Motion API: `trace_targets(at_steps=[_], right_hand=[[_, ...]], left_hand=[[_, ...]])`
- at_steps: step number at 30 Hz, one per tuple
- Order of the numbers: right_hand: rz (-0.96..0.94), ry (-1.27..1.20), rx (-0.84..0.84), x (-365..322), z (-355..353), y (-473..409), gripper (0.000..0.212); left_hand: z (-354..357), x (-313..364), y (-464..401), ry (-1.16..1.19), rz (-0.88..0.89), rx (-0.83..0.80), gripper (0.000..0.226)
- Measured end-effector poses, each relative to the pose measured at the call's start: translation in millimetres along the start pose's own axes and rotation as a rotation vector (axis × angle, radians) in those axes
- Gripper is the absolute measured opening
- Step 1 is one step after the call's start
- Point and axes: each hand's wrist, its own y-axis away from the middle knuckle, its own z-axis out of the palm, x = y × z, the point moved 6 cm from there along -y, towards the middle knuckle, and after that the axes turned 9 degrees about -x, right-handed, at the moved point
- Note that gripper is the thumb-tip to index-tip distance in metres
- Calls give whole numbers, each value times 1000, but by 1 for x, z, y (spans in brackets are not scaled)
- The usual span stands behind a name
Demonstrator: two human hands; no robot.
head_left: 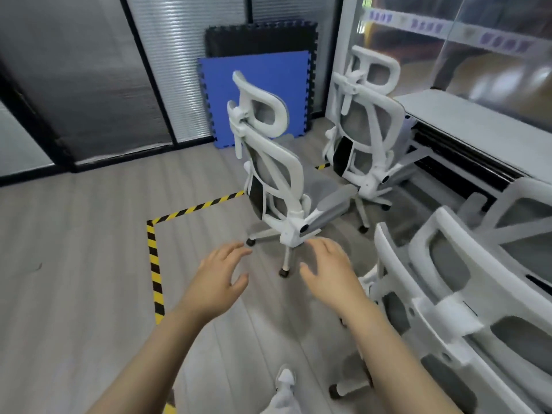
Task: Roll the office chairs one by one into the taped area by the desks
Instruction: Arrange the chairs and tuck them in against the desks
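Chairs stand in several places here: the middle chair (pixel 274 180) sits inside the corner of the yellow-and-black floor tape (pixel 155 264), turned with its back toward the person, a second chair (pixel 367 132) stands farther in beside the desk (pixel 466 127), and a third chair (pixel 454 309) crowds the right edge, close to the person's right arm. Both hands hover apart from the middle chair, touching nothing; the left hand (pixel 219 277) has its fingers loosely spread and slightly curled, and the right hand (pixel 330 268) is likewise spread, palm down, just short of the chair's base. The chairs look fairly light for their bulk, with a stiff white plastic frame, soft mesh panels that would give under pressure, and five castors that should roll easily on the smooth plank floor (pixel 74 234). Best hold is probably the rigid rim of the backrest or the headrest bracket, not the mesh or the grey armrest pad, which may swivel. A seat on a swivel post will likely spin under an off-centre push, so two hands set wide apart would steer it better
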Motion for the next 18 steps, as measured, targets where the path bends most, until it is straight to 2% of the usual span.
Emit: trace_targets(at_steps=[8, 13, 18], right_hand=[[-7, -16, -34, 10, -47, -158, 49], [78, -26, -33, 43, -64, -222, 49], [245, -34, 10, 97, -87, -280, 52]], left_hand=[[-29, -15, -151, 5, 8, -9, 40], [-27, -12, -238, 40, 111, -54, 51], [-12, 12, -349, 45, 266, -191, 57]])
